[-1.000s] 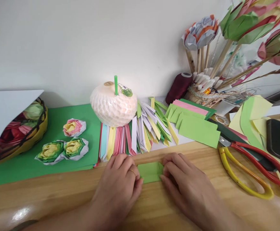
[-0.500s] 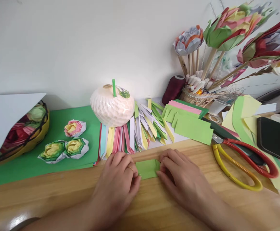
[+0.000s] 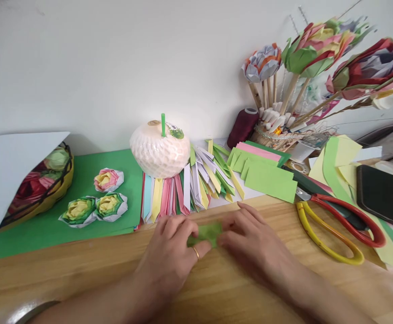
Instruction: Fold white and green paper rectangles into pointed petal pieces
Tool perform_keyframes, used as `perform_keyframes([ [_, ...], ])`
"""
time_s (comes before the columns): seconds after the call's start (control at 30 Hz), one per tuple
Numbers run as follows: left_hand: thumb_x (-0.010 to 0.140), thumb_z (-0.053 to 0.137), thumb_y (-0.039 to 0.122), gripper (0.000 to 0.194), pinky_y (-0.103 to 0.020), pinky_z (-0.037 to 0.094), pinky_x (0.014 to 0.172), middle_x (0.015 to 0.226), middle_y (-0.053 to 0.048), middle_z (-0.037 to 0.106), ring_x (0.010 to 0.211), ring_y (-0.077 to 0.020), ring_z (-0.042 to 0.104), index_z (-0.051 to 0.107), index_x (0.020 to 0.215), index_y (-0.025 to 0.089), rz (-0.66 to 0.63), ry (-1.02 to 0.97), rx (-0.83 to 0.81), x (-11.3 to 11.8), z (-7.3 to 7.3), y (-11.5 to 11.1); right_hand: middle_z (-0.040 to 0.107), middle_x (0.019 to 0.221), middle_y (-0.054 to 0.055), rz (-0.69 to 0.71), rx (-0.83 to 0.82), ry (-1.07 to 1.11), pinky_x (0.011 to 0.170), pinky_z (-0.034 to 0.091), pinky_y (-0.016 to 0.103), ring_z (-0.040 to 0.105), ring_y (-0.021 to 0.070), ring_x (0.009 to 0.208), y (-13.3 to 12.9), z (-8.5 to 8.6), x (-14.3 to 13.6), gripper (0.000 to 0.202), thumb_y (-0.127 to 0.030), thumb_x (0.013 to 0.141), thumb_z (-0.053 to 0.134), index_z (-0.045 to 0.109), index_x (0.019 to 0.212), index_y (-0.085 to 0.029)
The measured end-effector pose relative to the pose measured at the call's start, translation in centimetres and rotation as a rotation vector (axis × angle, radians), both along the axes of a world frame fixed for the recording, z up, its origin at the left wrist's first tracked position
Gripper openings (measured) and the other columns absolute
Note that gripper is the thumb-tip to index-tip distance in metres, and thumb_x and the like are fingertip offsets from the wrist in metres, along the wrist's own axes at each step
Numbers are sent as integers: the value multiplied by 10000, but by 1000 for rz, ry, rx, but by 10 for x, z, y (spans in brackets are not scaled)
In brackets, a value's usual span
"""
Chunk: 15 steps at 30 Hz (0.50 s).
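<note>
A small piece of light green paper (image 3: pixel 207 235) lies at the table's front, partly covered by fingers and blurred. My left hand (image 3: pixel 174 247), with a ring on one finger, pinches its left part between thumb and fingers. On the paper's right end, my right hand (image 3: pixel 250 236) has its fingers closed and is smeared by motion. Just beyond the hands, folded paper strips (image 3: pixel 213 175) in several colours lie in a heap. To their right is a fanned stack of green paper rectangles (image 3: pixel 270 180).
Red-and-yellow scissors (image 3: pixel 346 220) and a black phone (image 3: pixel 385 195) lie at right. A white foam-netted fruit (image 3: pixel 161 150) with a green straw stands at the back. Paper flowers (image 3: pixel 109 204) rest on green sheets (image 3: pixel 115 157); a basket (image 3: pixel 64 180) is at left. Thread spool (image 3: pixel 243 128) stands near tall paper flowers (image 3: pixel 321 49).
My left thumb has moved right across the green paper, covering more of it. My right hand has shifted slightly and blurs. The whole view has tilted a little.
</note>
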<state>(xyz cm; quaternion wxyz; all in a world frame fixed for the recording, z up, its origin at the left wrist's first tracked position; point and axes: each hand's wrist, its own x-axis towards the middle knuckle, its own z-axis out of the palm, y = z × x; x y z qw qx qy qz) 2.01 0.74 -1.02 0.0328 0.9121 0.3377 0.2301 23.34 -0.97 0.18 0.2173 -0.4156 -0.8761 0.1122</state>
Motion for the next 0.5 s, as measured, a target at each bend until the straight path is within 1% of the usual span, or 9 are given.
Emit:
perform_keyframes([
  [0.03,921,531,199,152,-324,338,761,852,8,564,870,-190,459,643,839,261,-1,-13,23,0,-1,0,549,830,30,62,41,-20,857,400,399,495,168,782,-1,1,-1,277,-104,937,351,605,891,-202],
  [0.1,943,517,236,209,-318,337,776,797,14,577,849,-175,472,641,775,232,17,-61,73,1,-4,-1,563,775,30,152,72,-61,786,407,371,481,170,740,-2,5,-1,336,-139,973,299,627,920,-190],
  [0.17,957,498,238,259,-325,334,798,743,17,585,837,-166,486,627,735,207,24,-93,129,2,-6,-2,573,743,40,186,62,-87,670,390,336,462,174,700,-2,7,-1,365,-159,980,276,634,907,-170],
  [0.2,957,500,226,260,-331,331,811,735,17,593,843,-164,493,622,729,200,22,-90,150,1,-6,-3,581,745,46,188,48,-96,642,376,332,458,177,693,-1,8,-1,367,-150,972,273,634,905,-163],
  [0.3,963,480,179,239,-344,322,825,758,13,633,877,-165,500,637,782,186,-21,-48,209,-4,-5,-5,605,787,60,212,-17,-94,641,370,340,467,185,709,1,11,3,352,-92,924,284,631,897,-152],
  [0.37,994,375,143,291,-352,321,819,788,-6,652,905,-170,505,655,914,157,-97,5,230,-10,-2,-6,613,806,66,227,-65,-88,650,377,343,479,192,730,2,12,6,336,-69,895,307,633,903,-148],
  [0.43,999,310,113,345,-358,325,802,786,-27,652,898,-177,511,652,952,118,-157,35,239,-14,2,-5,615,821,70,233,-111,-85,657,386,343,494,199,751,3,14,8,324,-50,868,332,636,918,-147],
  [0.5,987,298,89,353,-358,330,774,773,-44,640,871,-188,514,650,956,93,-195,80,238,-17,5,-4,619,856,74,234,-158,-76,675,399,343,509,203,785,3,16,10,338,-25,843,343,639,944,-153],
])
